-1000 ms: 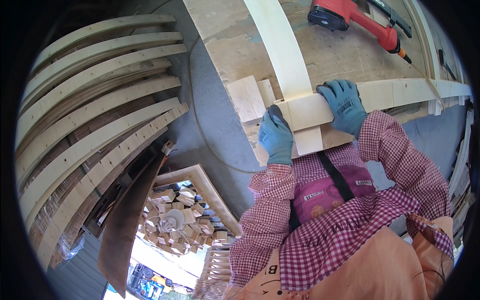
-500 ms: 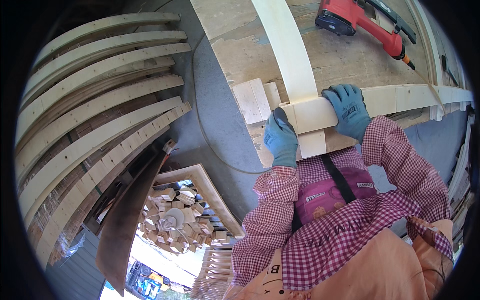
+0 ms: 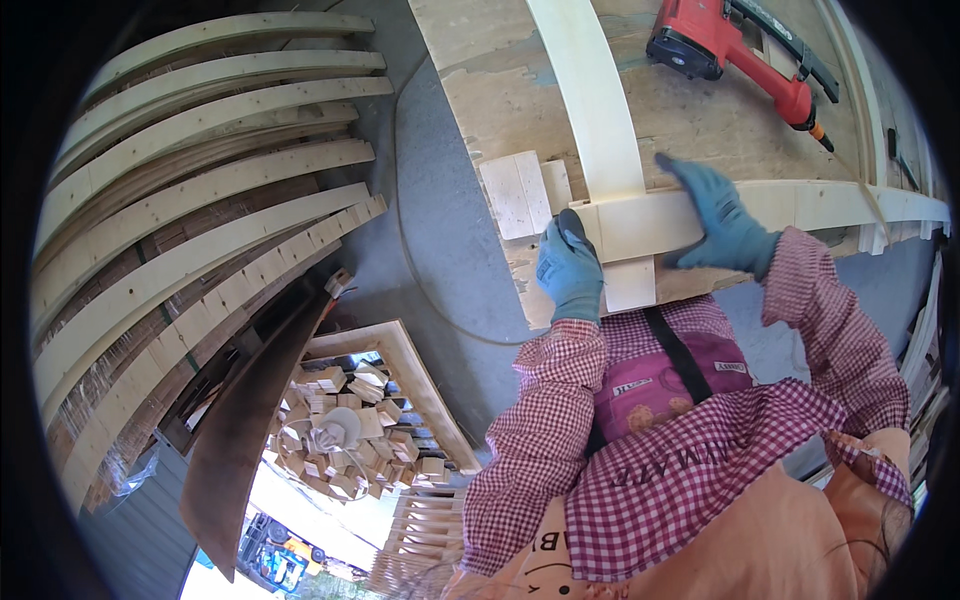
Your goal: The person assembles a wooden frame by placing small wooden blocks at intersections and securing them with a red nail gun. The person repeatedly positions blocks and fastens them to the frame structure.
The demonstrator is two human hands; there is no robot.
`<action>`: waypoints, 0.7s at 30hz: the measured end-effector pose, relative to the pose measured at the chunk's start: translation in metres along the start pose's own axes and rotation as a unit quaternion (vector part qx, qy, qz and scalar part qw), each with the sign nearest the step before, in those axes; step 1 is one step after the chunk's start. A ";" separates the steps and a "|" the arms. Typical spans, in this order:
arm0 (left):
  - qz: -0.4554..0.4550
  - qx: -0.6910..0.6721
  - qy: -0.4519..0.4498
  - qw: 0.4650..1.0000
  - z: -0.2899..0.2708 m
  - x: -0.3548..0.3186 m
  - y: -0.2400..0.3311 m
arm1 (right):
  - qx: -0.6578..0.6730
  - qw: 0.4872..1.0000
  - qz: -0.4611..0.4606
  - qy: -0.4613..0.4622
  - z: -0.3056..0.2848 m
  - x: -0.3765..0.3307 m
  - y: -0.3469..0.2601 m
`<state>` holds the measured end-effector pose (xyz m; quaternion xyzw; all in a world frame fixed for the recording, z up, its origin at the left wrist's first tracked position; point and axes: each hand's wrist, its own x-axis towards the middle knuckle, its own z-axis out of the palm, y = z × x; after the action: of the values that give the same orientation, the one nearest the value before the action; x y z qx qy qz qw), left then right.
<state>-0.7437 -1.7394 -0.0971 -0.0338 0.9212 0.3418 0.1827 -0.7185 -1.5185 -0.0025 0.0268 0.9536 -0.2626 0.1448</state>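
My L hand holds the curved board by its end on the counter, R hand spread wide over it; prob. stiff, lightish, best gripped w/ 2 hands along its edges.

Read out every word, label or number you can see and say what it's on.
I won't copy wording, but print stands here:
Purple panel: two pale tags with small letters.
Checked cloth: large dark letters.
Peach cloth: dark letters.
Left glove: too blurred to read.
Red tool: marks too small to read.
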 end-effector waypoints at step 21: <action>0.001 0.042 0.031 0.999 0.003 -0.002 -0.002 | -0.105 0.967 0.217 0.082 -0.086 0.127 0.198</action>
<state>-0.7409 -1.7395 -0.0997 -0.0361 0.9399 0.3022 0.1546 -0.8370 -1.3074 -0.0663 0.2392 0.9557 -0.1207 0.1220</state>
